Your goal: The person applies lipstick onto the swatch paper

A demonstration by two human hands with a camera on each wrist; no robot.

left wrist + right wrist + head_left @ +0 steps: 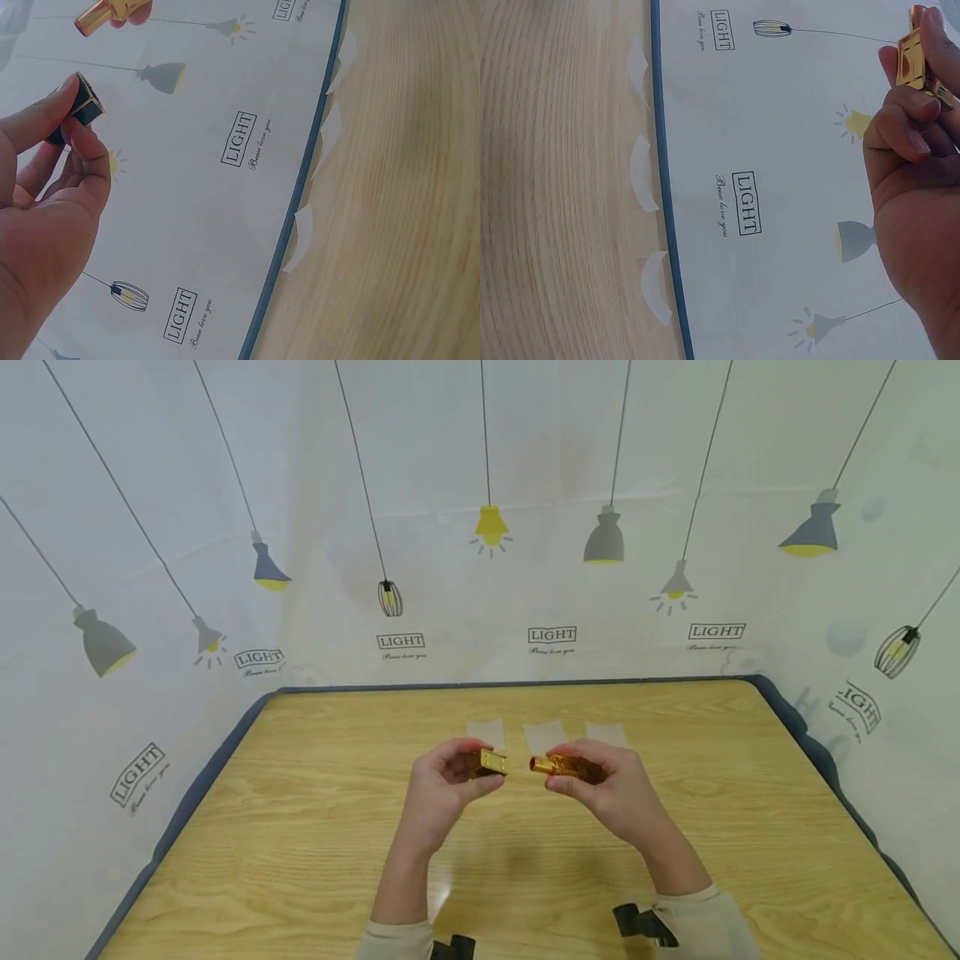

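The left grip [446, 781] pinches a boxy, dark piece [88, 109] with gold edges. Near it, the right grip [613, 783] holds a shiny gold tube [551, 765]. The 2 hands lean inward over the wood table [300, 827].

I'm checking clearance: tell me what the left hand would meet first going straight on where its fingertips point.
Probably the gold lipstick tube in the right hand, narrow end first, though depth across the gap is unclear.

Cap [492, 762] left of tube [555, 766], above table [300, 827]; three slips [543, 735] behind on table; backdrop [540, 585] beyond.
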